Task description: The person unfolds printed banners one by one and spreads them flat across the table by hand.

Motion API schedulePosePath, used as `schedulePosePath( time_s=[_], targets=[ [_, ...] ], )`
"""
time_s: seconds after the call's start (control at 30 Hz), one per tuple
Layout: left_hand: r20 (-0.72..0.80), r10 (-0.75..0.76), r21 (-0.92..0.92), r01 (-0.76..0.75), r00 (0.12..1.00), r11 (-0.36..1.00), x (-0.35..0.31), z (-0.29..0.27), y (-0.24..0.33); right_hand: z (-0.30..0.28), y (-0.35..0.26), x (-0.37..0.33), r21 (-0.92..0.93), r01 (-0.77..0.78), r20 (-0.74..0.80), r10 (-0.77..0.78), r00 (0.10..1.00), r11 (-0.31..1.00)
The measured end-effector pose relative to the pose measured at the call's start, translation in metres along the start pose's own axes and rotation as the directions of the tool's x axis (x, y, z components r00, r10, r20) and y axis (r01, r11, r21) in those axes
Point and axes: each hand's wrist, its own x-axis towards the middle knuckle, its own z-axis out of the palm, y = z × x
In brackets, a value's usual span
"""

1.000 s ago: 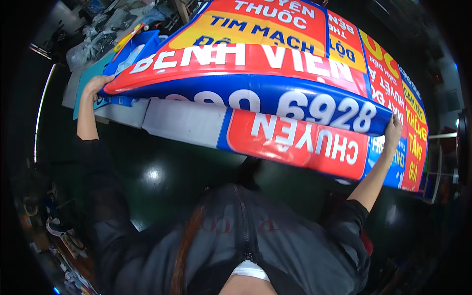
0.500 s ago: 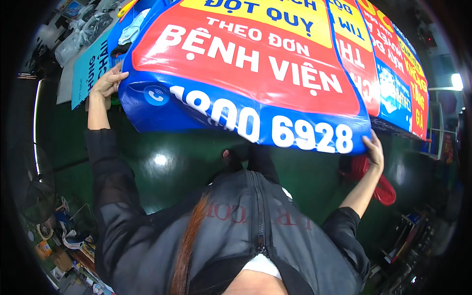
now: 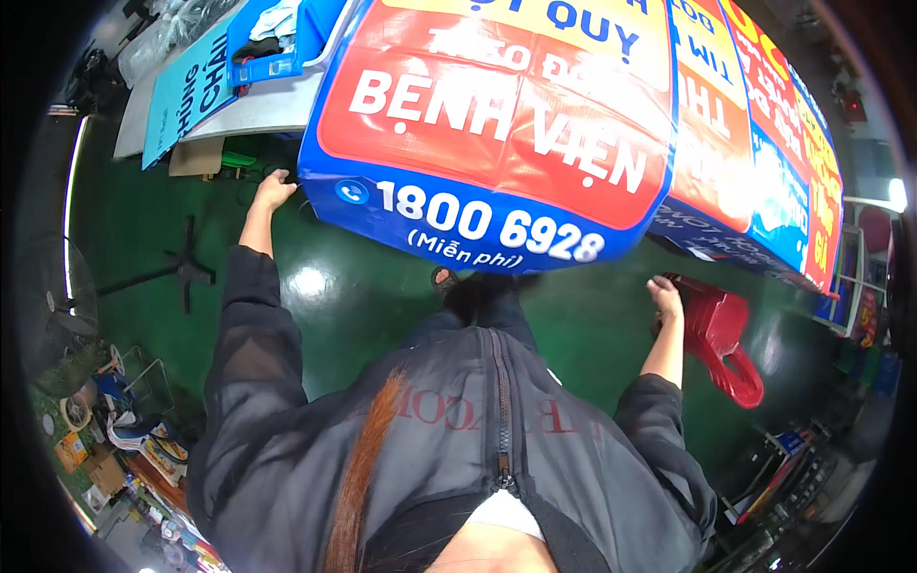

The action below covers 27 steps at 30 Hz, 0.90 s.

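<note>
A large printed vinyl banner [image 3: 497, 143] in red, blue and yellow lies spread in front of me. Its blue near edge hangs down and curves over, with creases across the red part. Just off the banner's left corner is my left hand [image 3: 277, 189], fingers loosely bent and nothing visible in them. Lower on the right, my right hand [image 3: 666, 298] hangs apart from the edge, fingers loosely curled and apparently holding nothing. A second printed sheet [image 3: 712, 124] of similar colours lies along the banner's right side.
A blue bin [image 3: 287, 65] with cloths and a light-blue lettered sheet [image 3: 186, 100] are on the white table [image 3: 134, 134] at the left. Red plastic stools [image 3: 716, 325] stand on the green floor, right. A fan [image 3: 57, 296] stands at far left.
Both hands have let go of the banner's near corners and come away from it. The near edge has dropped and folded down, showing more of the blue strip. The view has shifted slightly.
</note>
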Motion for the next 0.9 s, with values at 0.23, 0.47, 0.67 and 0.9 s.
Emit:
schedulePosePath(
  time_s=[0.23, 0.47, 0.67, 0.9],
  targets=[
    [-0.045, 0.040, 0.214, -0.030, 0.998, 0.976, -0.003, 0.026, 0.087, 0.018, 0.003, 0.022, -0.010, -0.080, 0.024, 0.080, 0.996, 0.997],
    [-0.308, 0.334, 0.097, -0.320, 0.891, 0.942, 0.065, 0.025, 0.245, -0.016, -0.097, 0.136, -0.127, 0.431, -0.342, -0.447, 0.827, 0.893],
    [-0.338, 0.378, 0.228, -0.315, 0.862, 0.921, 0.162, 0.028, 0.360, -0.032, -0.308, 0.207, -0.333, 0.564, -0.459, -0.652, 0.603, 0.756],
    [-0.382, 0.476, 0.257, -0.404, 0.792, 0.878, 0.292, 0.046, 0.436, -0.015, -0.441, 0.296, -0.464, 0.286, -0.545, -0.524, 0.654, 0.839]
  ],
)
